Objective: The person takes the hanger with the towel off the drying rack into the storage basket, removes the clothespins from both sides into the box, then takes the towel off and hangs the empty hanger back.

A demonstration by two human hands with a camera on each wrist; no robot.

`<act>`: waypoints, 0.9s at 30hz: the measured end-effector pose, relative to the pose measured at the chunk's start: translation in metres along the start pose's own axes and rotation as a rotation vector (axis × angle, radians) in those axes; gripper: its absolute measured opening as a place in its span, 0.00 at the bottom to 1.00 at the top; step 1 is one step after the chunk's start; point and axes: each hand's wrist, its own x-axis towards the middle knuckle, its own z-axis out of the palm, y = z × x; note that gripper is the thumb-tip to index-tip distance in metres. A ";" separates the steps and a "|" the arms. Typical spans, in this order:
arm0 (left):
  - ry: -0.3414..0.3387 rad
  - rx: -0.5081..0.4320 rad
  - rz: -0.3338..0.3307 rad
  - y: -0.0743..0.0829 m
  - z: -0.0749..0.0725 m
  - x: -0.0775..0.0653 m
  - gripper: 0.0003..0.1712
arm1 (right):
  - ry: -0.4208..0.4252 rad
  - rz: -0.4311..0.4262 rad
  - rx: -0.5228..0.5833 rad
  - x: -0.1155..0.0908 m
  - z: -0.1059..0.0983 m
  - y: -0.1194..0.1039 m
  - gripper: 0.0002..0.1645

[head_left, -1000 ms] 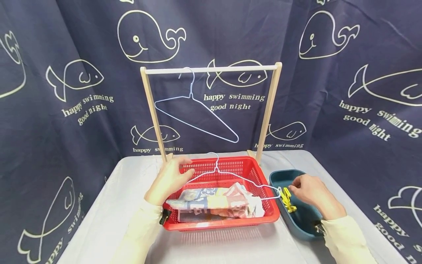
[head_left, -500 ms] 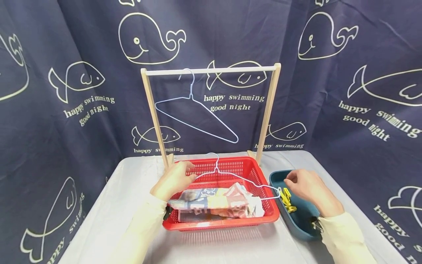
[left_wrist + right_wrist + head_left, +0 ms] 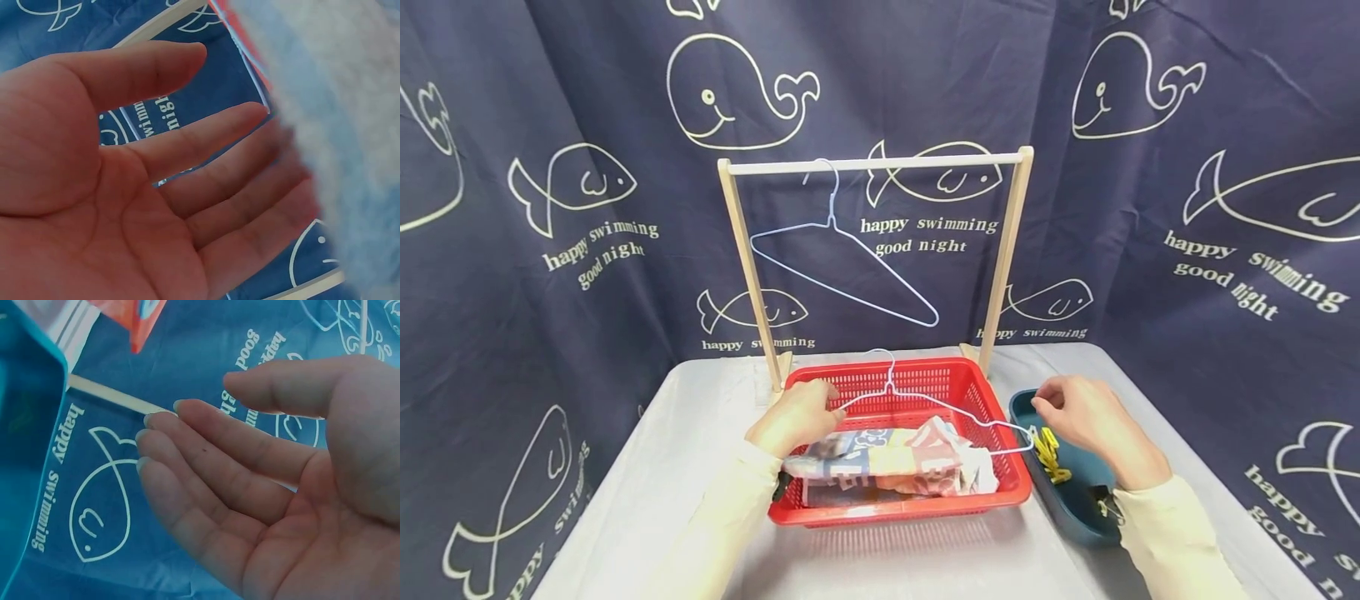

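Observation:
Above the left side of the red basket [image 3: 898, 510], my left hand [image 3: 801, 414] hovers with loose fingers, near the left end of a pale wire hanger [image 3: 890, 389] lying across it. In the left wrist view the palm [image 3: 144, 206] holds nothing, and a blurred fluffy cloth [image 3: 356, 94] fills the right side. Folded patterned cloth [image 3: 887, 461] lies in the basket, under the hanger. My right hand [image 3: 1093, 425] is over the dark teal tray [image 3: 1078, 492], beside several yellow clothespins [image 3: 1051, 458]. Its fingers [image 3: 206, 469] are loosely bent with nothing between them and the thumb.
Behind the basket stands a rack with wooden posts [image 3: 1002, 267] and a white bar [image 3: 925, 162]. A light blue hanger [image 3: 832, 222] hangs from the bar. A dark blue curtain [image 3: 625, 333] surrounds the pale table [image 3: 700, 417].
My right hand has shifted slightly left and away over the tray. The left hand has drifted a little right, over the basket. The basket, hangers and clothespins have stayed in place.

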 end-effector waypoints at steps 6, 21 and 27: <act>-0.043 0.029 0.006 -0.001 0.004 0.006 0.09 | 0.011 -0.019 0.002 0.004 0.001 -0.011 0.13; -0.106 0.041 0.014 -0.001 0.010 0.011 0.15 | 0.026 -0.022 0.031 0.014 0.003 -0.028 0.11; -0.072 0.028 0.058 -0.006 0.011 0.012 0.19 | 0.029 -0.026 0.033 0.015 0.002 -0.029 0.11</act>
